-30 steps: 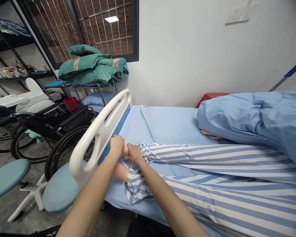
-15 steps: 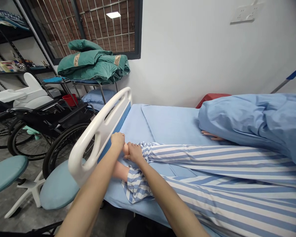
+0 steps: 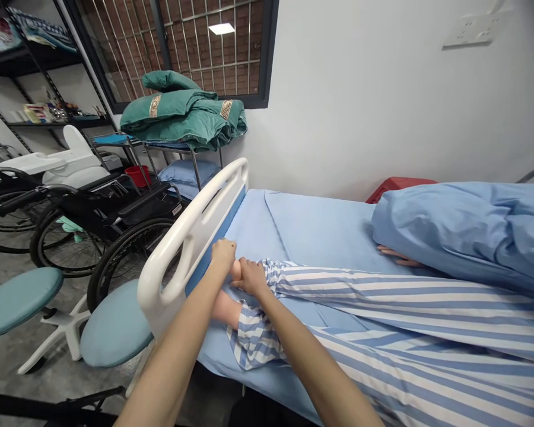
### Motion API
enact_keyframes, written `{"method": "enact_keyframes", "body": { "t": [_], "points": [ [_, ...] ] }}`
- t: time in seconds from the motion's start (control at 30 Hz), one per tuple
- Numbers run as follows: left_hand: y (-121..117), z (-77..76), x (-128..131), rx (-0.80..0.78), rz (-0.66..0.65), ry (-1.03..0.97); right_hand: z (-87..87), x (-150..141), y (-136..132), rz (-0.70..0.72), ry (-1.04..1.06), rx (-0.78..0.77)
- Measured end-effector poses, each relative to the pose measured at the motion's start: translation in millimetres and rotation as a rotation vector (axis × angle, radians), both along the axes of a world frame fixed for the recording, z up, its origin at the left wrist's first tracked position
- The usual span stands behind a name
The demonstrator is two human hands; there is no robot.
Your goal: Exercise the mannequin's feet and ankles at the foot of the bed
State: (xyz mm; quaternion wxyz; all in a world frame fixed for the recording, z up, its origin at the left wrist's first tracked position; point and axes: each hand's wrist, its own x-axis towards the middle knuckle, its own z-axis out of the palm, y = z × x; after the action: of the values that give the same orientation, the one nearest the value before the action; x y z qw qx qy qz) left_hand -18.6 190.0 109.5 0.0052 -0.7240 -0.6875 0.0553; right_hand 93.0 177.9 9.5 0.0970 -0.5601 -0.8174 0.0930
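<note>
On the bed lies a person in blue-and-white striped trousers (image 3: pixel 365 284). My left hand (image 3: pixel 223 252) is closed on the front of the person's far foot (image 3: pixel 235 270), close to the footboard. Just right of it, my right hand (image 3: pixel 251 276) wraps round the ankle of that same leg, by the bunched trouser cuff. The near foot's ankle (image 3: pixel 228 311) rests on the sheet under my left forearm, which hides part of that foot. The toes of the far foot are covered by my left hand.
A white footboard (image 3: pixel 150 279) stands at the bed's left end. Wheelchairs (image 3: pixel 93 207) and teal stools (image 3: pixel 115 323) are left of it. Green folded quilts (image 3: pixel 182 112) lie on a rack below the window. A blue quilt (image 3: pixel 463 237) covers the person's upper part; one hand (image 3: pixel 398 256) shows beneath it.
The head view has turned a little left, so the scene sits farther right in the picture. Both my hands keep their places on the foot and ankle.
</note>
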Motion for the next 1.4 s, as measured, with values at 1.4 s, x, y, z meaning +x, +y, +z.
{"method": "enact_keyframes", "body": {
  "t": [1.4],
  "points": [
    [-26, -1.4, -7, 0.059, -0.233, -0.09, 4.3, -3, -4, -0.014, 0.024, -0.028]
  ]
}}
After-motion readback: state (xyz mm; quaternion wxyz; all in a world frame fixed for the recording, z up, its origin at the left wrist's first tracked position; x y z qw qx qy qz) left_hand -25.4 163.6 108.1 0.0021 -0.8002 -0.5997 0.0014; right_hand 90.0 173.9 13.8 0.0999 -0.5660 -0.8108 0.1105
